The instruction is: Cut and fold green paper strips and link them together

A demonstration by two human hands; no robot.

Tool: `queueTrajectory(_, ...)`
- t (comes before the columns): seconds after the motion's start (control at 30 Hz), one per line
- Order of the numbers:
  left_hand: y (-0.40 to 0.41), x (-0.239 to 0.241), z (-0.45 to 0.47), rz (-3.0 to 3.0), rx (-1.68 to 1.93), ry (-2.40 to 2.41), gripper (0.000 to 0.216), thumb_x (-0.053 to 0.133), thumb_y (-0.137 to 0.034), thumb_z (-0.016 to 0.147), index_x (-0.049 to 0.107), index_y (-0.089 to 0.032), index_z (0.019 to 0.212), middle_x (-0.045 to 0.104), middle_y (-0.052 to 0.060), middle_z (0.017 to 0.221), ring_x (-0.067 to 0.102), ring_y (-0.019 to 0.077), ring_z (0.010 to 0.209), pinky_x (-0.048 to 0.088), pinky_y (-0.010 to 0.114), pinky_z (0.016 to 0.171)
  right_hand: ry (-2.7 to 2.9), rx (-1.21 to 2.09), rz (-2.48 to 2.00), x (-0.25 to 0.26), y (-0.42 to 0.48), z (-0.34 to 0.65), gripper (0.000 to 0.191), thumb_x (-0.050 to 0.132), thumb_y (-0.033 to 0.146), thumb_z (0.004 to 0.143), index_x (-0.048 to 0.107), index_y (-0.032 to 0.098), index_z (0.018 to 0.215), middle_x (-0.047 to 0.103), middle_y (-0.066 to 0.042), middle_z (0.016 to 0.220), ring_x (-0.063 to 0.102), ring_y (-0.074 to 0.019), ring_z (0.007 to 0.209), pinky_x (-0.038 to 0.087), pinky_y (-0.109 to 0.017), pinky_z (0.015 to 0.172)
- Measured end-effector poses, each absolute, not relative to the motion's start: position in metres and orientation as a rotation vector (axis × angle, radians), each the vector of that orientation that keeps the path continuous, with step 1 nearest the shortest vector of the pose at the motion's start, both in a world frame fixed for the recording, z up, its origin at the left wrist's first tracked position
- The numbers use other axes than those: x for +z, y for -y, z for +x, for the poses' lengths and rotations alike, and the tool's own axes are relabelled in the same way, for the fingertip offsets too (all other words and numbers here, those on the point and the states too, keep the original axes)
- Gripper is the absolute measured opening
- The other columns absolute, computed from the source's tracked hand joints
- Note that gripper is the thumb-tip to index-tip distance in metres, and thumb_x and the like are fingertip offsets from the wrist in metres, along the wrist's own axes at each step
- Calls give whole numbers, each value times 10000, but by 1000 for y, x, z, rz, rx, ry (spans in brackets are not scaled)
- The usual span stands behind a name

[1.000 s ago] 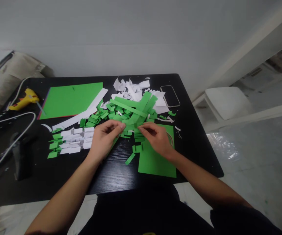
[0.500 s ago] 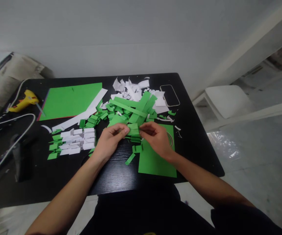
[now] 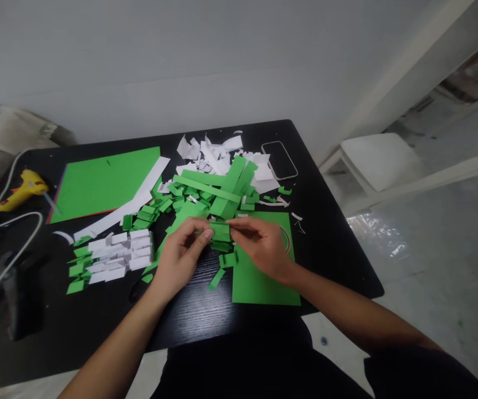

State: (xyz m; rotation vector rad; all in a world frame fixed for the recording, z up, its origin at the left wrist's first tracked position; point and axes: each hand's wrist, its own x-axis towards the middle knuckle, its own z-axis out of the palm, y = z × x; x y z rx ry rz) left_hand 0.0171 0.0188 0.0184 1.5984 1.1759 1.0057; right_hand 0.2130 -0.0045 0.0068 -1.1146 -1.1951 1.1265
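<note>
Between my two hands is a small folded green paper piece. My left hand pinches its left side between thumb and fingers. The fingertips of my right hand are closed at its upper right edge. More folded green pieces lie on the table just below. Behind my hands spreads a heap of green paper strips and small folded green pieces. Left of my left hand sits a block of interlocked white and green folded paper.
A green sheet lies under my right hand, with a ring-shaped roll on it. Crumpled white scraps and a phone are at the back. At left are a green sheet stack, a yellow glue gun and a white cable.
The view has turned slightly, so the table's things sit further left. The folded green piece has tilted between my fingers, and my right fingertips have moved to its upper edge.
</note>
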Motion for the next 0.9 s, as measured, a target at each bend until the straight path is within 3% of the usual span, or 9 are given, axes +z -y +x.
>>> queueTrajectory(0.23,-16,20,17,1594,977,-1198,214,704,-413,959,703,-203,914,657,0,788,583,163,716,461,258,672,1259,1025,-1147,12,7,214,140,757,235,899,838,260,1010,848,-22,945,815,-207,845,688,-331,778)
queueTrajectory(0.63,-16,19,16,1596,960,-1226,216,699,-416,965,728,-202,966,757,22,912,642,174,769,498,262,701,1305,986,-1108,11,7,214,143,755,229,901,837,260,1014,844,-11,915,817,-184,814,699,-307,769)
queueTrajectory(0.9,-16,21,16,1612,963,-1224,220,704,-418,959,720,-200,936,720,-2,798,628,162,702,487,248,652,1325,963,-1117,12,7,214,140,749,221,905,838,253,1009,845,-14,914,814,-178,800,697,-298,756)
